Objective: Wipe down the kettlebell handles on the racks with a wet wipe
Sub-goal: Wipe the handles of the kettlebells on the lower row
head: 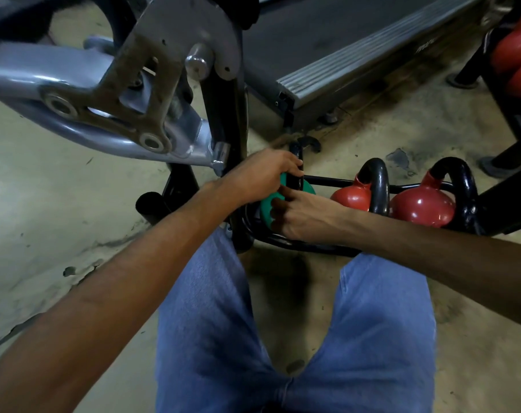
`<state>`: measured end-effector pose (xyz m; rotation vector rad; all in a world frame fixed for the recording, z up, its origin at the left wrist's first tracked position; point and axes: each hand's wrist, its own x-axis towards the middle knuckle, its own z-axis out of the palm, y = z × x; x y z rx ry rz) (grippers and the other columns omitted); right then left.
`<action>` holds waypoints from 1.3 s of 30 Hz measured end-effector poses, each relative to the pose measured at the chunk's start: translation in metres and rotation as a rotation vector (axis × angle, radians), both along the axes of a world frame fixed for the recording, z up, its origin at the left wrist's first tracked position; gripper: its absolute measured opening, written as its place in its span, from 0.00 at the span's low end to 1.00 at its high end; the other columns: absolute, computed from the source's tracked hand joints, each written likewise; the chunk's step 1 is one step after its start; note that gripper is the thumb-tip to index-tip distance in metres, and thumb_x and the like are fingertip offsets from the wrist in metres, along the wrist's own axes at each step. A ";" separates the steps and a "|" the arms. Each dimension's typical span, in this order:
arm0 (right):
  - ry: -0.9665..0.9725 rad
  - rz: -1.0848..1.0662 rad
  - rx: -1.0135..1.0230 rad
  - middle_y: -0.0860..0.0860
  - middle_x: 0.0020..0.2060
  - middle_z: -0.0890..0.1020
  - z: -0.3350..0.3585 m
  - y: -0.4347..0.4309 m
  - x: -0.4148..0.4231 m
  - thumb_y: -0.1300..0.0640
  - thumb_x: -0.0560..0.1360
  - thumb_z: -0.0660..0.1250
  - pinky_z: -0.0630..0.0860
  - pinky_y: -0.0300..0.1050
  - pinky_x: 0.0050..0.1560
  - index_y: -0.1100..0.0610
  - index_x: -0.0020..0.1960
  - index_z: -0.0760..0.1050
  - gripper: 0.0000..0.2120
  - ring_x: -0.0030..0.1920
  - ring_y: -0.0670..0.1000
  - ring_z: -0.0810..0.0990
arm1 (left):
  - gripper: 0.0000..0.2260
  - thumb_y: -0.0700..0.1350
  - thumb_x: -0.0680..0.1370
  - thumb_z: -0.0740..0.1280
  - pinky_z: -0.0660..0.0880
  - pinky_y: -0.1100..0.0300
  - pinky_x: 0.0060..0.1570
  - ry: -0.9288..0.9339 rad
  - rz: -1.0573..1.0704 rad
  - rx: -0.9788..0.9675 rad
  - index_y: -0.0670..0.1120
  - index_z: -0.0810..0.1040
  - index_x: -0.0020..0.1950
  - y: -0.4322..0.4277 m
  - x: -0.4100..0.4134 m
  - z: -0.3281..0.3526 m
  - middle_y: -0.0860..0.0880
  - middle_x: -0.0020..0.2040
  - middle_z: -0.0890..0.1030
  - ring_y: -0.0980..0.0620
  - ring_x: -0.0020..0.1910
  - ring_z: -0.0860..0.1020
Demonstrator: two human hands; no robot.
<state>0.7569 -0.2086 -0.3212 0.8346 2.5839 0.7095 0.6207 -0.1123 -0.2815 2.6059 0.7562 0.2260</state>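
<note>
Holding three bells, the black rack [298, 247] carried the green kettlebell [266, 205] at its left end, a red kettlebell [353, 196] just right of it and a second red kettlebell [421, 208] beyond. The left hand [262, 174] was clenched round the green bell's black handle [295, 181], likely rubbing it. The right hand [301, 216] gripped the body below, probably steadying it. No wipe showed; perhaps it lay under the left palm.

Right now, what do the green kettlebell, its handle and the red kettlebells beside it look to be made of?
The green kettlebell has a matte coating with no glare, likely vinyl or rubber over metal. Its handle looks like glossy black painted metal, judging by the highlights. The red kettlebells carry a shiny coat with bright reflections, probably vinyl or enamel.
</note>
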 end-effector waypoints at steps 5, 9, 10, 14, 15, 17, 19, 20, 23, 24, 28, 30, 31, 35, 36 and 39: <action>0.014 -0.117 -0.035 0.58 0.42 0.84 -0.007 0.006 -0.011 0.60 0.72 0.71 0.72 0.64 0.63 0.59 0.47 0.84 0.05 0.53 0.64 0.80 | 0.24 0.27 0.74 0.61 0.61 0.71 0.62 0.004 -0.014 0.009 0.45 0.81 0.65 0.004 0.003 0.001 0.51 0.71 0.76 0.53 0.70 0.72; 0.017 0.049 -0.030 0.57 0.56 0.83 0.000 -0.008 -0.003 0.60 0.74 0.69 0.70 0.62 0.68 0.57 0.57 0.82 0.12 0.65 0.61 0.76 | 0.24 0.27 0.76 0.60 0.63 0.64 0.69 0.007 -0.034 0.024 0.47 0.80 0.67 0.003 0.001 -0.002 0.52 0.72 0.75 0.55 0.72 0.70; 0.003 0.076 -0.023 0.58 0.60 0.81 0.001 -0.012 0.004 0.60 0.75 0.68 0.70 0.62 0.68 0.57 0.59 0.80 0.13 0.66 0.62 0.75 | 0.24 0.27 0.76 0.60 0.64 0.63 0.69 0.007 -0.035 0.030 0.47 0.80 0.66 0.005 0.001 -0.004 0.52 0.72 0.75 0.55 0.72 0.71; 0.103 0.108 -0.005 0.58 0.62 0.78 -0.015 -0.023 0.025 0.64 0.79 0.64 0.74 0.54 0.60 0.58 0.62 0.77 0.12 0.61 0.58 0.75 | 0.25 0.27 0.76 0.60 0.64 0.60 0.72 -0.003 -0.038 0.040 0.47 0.81 0.66 0.008 -0.001 -0.009 0.52 0.71 0.75 0.55 0.71 0.71; 0.126 0.101 -0.002 0.58 0.62 0.77 -0.021 -0.025 0.029 0.65 0.80 0.62 0.75 0.53 0.59 0.59 0.62 0.77 0.12 0.59 0.58 0.75 | 0.25 0.27 0.76 0.60 0.64 0.60 0.72 -0.006 -0.042 0.040 0.47 0.81 0.66 0.008 -0.001 -0.009 0.52 0.71 0.75 0.55 0.71 0.71; 0.180 0.088 0.010 0.58 0.60 0.77 -0.030 -0.028 0.034 0.66 0.81 0.61 0.76 0.53 0.57 0.60 0.62 0.76 0.12 0.56 0.57 0.77 | 0.25 0.27 0.76 0.59 0.64 0.59 0.72 -0.001 -0.047 0.042 0.47 0.80 0.66 0.007 0.000 -0.009 0.52 0.72 0.75 0.55 0.72 0.70; 0.267 0.074 0.018 0.58 0.58 0.78 -0.035 -0.031 0.035 0.67 0.81 0.62 0.78 0.52 0.55 0.61 0.62 0.76 0.11 0.54 0.56 0.77 | 0.25 0.27 0.77 0.59 0.65 0.59 0.73 -0.008 -0.046 0.033 0.47 0.80 0.66 0.008 -0.001 -0.010 0.52 0.72 0.75 0.55 0.72 0.70; 0.318 0.059 0.021 0.58 0.57 0.78 -0.036 -0.032 0.036 0.67 0.81 0.62 0.78 0.51 0.53 0.62 0.61 0.76 0.11 0.52 0.56 0.78 | 0.24 0.26 0.77 0.59 0.64 0.59 0.73 -0.015 -0.042 0.023 0.47 0.81 0.66 0.008 -0.002 -0.010 0.52 0.71 0.75 0.55 0.72 0.71; 0.513 -0.055 0.034 0.58 0.56 0.78 -0.044 -0.041 0.037 0.67 0.82 0.63 0.79 0.47 0.52 0.63 0.61 0.77 0.09 0.51 0.54 0.76 | 0.25 0.26 0.76 0.59 0.65 0.57 0.73 -0.039 -0.041 0.012 0.46 0.81 0.66 0.005 -0.002 -0.016 0.50 0.71 0.76 0.54 0.71 0.71; 0.634 -0.145 0.033 0.58 0.55 0.78 -0.050 -0.044 0.037 0.67 0.81 0.65 0.79 0.46 0.51 0.62 0.59 0.77 0.08 0.51 0.53 0.76 | 0.25 0.26 0.76 0.60 0.66 0.55 0.73 -0.046 -0.035 0.010 0.46 0.80 0.67 0.003 -0.003 -0.018 0.50 0.72 0.75 0.53 0.72 0.71; 1.412 -0.754 -0.133 0.50 0.47 0.78 -0.059 -0.054 0.019 0.68 0.77 0.68 0.79 0.48 0.45 0.59 0.52 0.75 0.07 0.46 0.45 0.78 | 0.31 0.27 0.76 0.60 0.67 0.53 0.72 -0.039 0.045 0.023 0.49 0.69 0.77 -0.028 -0.016 -0.030 0.53 0.79 0.64 0.50 0.75 0.67; 1.802 -0.966 -0.253 0.48 0.44 0.81 -0.053 -0.047 0.008 0.64 0.80 0.68 0.79 0.44 0.47 0.56 0.52 0.75 0.05 0.45 0.44 0.81 | 0.34 0.27 0.74 0.60 0.66 0.56 0.72 -0.050 0.053 0.069 0.48 0.65 0.79 -0.054 -0.027 -0.042 0.52 0.81 0.59 0.49 0.75 0.66; 1.977 -1.008 -0.296 0.50 0.43 0.82 -0.048 -0.041 0.004 0.63 0.81 0.67 0.80 0.45 0.47 0.55 0.52 0.75 0.04 0.44 0.46 0.83 | 0.35 0.28 0.74 0.61 0.65 0.56 0.72 -0.050 0.057 0.109 0.47 0.64 0.79 -0.067 -0.033 -0.051 0.51 0.81 0.58 0.48 0.75 0.65; 2.317 -1.135 -0.439 0.54 0.48 0.86 -0.033 -0.025 -0.015 0.59 0.85 0.60 0.80 0.42 0.46 0.58 0.60 0.77 0.08 0.46 0.49 0.85 | 0.35 0.30 0.74 0.63 0.59 0.49 0.77 -0.044 0.003 0.197 0.43 0.60 0.80 -0.102 -0.044 -0.081 0.45 0.81 0.57 0.47 0.80 0.55; 2.353 -1.160 -0.516 0.57 0.50 0.86 -0.034 -0.024 -0.017 0.59 0.86 0.58 0.80 0.41 0.47 0.62 0.61 0.78 0.12 0.48 0.49 0.85 | 0.35 0.31 0.74 0.63 0.57 0.49 0.78 -0.025 -0.009 0.211 0.42 0.59 0.80 -0.106 -0.045 -0.084 0.45 0.82 0.56 0.48 0.81 0.52; 2.483 -1.240 -0.653 0.68 0.53 0.83 -0.031 -0.009 -0.006 0.60 0.85 0.58 0.78 0.47 0.48 0.69 0.60 0.78 0.15 0.44 0.57 0.81 | 0.33 0.34 0.76 0.63 0.54 0.50 0.79 -0.003 -0.017 0.257 0.43 0.57 0.80 -0.108 -0.046 -0.085 0.45 0.82 0.54 0.49 0.81 0.49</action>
